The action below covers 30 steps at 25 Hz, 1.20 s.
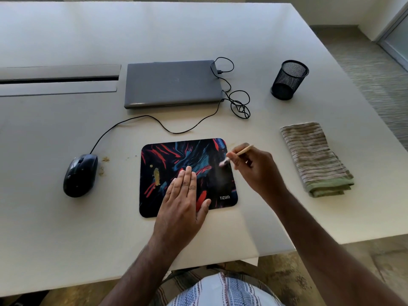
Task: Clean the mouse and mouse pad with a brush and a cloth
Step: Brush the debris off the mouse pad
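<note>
brush on the mouse pad

right hand (256,166) pinches the brush (237,154), handle pointing far-right, bristles blurred (down-left) on the mouse pad (167,155); left hand (183,199) lies flat, open.

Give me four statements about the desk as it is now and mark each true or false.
1. The left hand lies flat on the mouse pad. True.
2. The right hand holds the cloth. False: it holds a brush; the folded cloth lies untouched to the right.
3. The mouse sits on the pad. False: it sits on the table left of the pad.
4. The laptop is closed. True.
</note>
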Tool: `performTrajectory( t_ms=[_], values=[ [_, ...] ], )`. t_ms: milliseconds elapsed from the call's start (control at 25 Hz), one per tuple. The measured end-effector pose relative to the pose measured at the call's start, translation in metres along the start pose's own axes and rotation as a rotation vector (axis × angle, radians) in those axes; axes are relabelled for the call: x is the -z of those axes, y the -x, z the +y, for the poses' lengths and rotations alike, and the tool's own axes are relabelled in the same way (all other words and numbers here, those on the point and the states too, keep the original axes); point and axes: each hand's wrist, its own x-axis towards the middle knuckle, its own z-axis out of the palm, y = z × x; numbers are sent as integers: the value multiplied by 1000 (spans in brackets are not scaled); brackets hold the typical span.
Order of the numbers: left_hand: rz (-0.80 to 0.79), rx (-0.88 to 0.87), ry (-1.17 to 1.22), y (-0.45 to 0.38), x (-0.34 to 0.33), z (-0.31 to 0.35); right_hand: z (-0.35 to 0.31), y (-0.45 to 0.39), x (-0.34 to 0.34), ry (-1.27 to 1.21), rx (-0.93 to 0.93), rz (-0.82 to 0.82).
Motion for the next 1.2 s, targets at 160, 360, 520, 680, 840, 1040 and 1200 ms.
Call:
performTrajectory(
  t_ms=[160,360,520,680,840,1040,1200],
  values=[
    [4,1,1,1,-1,-2,3,-5,-2,-260,-101,-295],
    [6,0,-3,1,-1,-1,2,-6,-11,-31,97,-1],
    [-3,3,-2,1,0,-1,0,-3,-9,-308,-164,-332],
    [-6,0,-10,1,2,-1,0,-7,-4,58,-3,7],
    [-3,-3,-9,1,1,-1,-3,-11,-1,-246,-124,-298],
    [-1,0,-9,1,1,-1,1,-17,-5,38,8,-80],
    [11,0,-2,1,0,0,-1,-21,-8,-181,-40,-145]
  ],
)
